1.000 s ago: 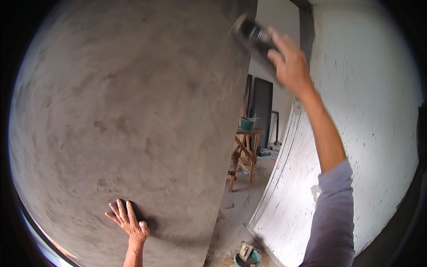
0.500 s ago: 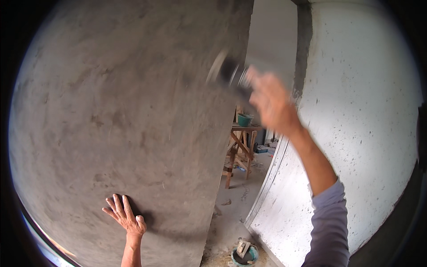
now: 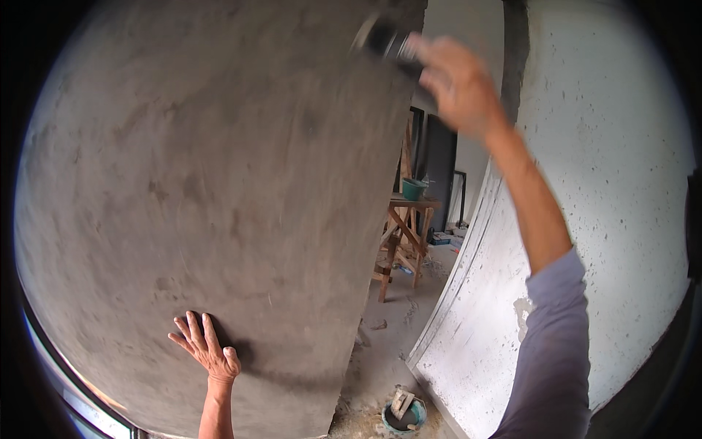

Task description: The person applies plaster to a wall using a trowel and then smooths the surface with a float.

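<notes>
My left hand lies against the grey plastered wall, fingers spread and holding nothing. High up, my right hand is closed round a wide brush. Its dark bristles have a pale edge and meet the wall near the vertical corner. A shiny band shows beside my fingers, and motion blurs the brush. My fingers hide most of its handle.
A bucket of grey mix stands on the floor by the wall's base, with a pale float-like tool in it. Through the opening, a green tub sits on a wooden trestle. A speckled white panel rises at right.
My right hand and the brush have moved up along the wall near its corner. My left hand stays on the same spot of the wall.
</notes>
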Demonstrator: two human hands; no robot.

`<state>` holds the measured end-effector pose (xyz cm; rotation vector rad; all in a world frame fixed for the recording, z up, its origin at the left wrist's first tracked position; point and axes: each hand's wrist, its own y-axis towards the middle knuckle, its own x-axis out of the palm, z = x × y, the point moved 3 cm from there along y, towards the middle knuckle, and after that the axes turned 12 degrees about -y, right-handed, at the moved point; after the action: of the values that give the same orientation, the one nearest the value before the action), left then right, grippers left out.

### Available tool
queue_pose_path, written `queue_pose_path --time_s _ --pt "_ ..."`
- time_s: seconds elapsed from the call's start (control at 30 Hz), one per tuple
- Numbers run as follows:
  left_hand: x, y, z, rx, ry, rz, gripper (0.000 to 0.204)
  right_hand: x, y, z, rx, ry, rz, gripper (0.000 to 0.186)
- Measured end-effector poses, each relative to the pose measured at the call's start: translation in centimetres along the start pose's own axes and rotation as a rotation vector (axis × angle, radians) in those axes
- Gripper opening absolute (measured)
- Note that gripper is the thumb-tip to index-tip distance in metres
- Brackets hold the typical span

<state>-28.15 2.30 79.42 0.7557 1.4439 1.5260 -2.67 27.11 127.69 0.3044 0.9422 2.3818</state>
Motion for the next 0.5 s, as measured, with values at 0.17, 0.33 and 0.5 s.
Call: queue_pose_path --time_s 0.17,0.33,0.5 --pt "-1.4 0.4 -1.0 0.013 0.044 0.016 0.077 -1.1 -10.0 -12.4 -0.095 0.253 -0.042 0.056" --pt "-0.5 0.3 -0.3 0.013 -0.01 0.013 0.077 -2.0 -4.0 -0.3 0.305 0.044 0.085 0.05" --pt "0.5 -0.1 0.0 0.016 -0.01 0.011 0.077 -0.2 -2.8 0.8 0.174 0.011 0.092 0.048"
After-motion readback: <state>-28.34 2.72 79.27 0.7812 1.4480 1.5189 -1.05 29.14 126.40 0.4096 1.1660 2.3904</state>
